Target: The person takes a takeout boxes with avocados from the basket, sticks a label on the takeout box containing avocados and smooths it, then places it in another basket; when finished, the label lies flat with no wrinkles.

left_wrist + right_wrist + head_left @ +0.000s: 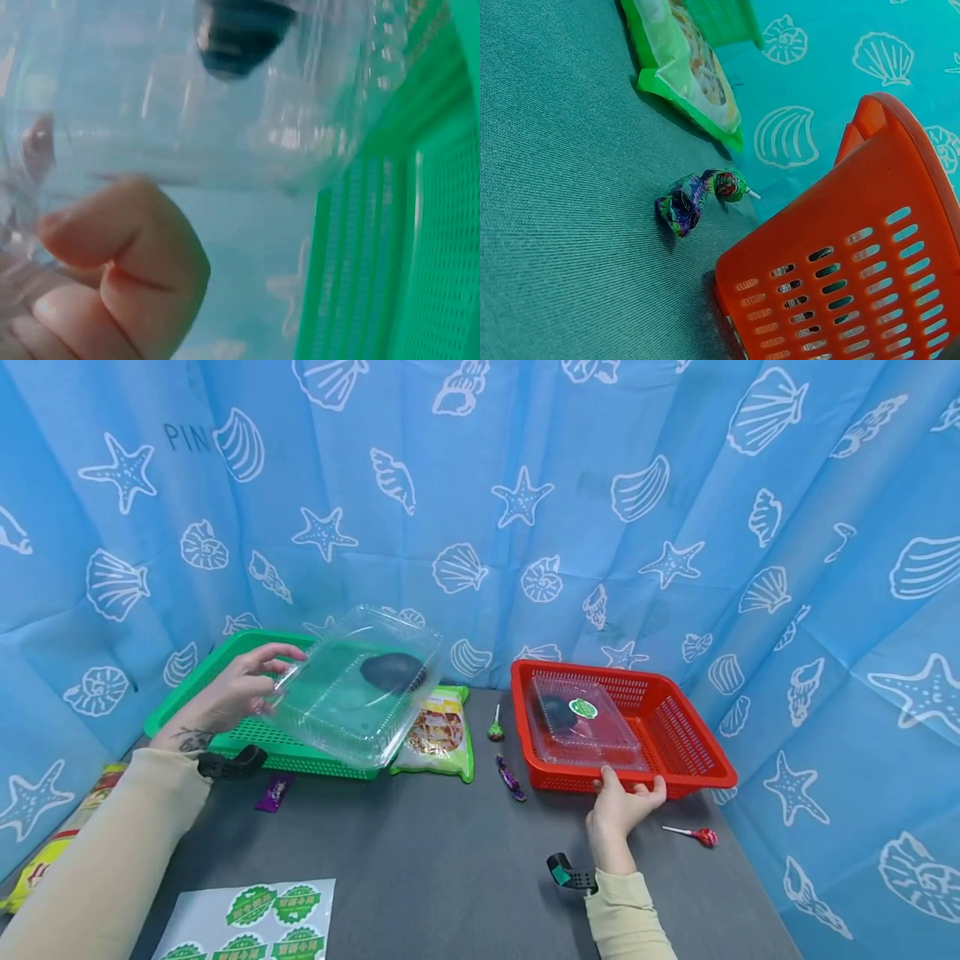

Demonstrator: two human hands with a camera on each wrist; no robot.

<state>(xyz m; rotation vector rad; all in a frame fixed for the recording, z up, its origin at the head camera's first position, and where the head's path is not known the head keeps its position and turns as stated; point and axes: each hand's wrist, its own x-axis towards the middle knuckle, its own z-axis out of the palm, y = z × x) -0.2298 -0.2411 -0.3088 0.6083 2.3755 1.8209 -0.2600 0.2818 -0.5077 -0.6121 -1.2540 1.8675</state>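
Note:
My left hand grips one edge of a clear plastic clamshell box, raised and tilted over the green basket. Inside this box lies a dark oval item, which also shows through the plastic in the left wrist view. The thumb and fingers bend at the box's edge there. My right hand holds the front rim of the red basket, thumb over the rim. Another clear box sits in the left part of that basket, with a green-white round sticker and a dark item inside.
Between the baskets are a green snack bag, a green lollipop and a purple-wrapped candy. A red lollipop lies front right. A sticker sheet lies front left, near a purple packet. Blue curtain stands behind.

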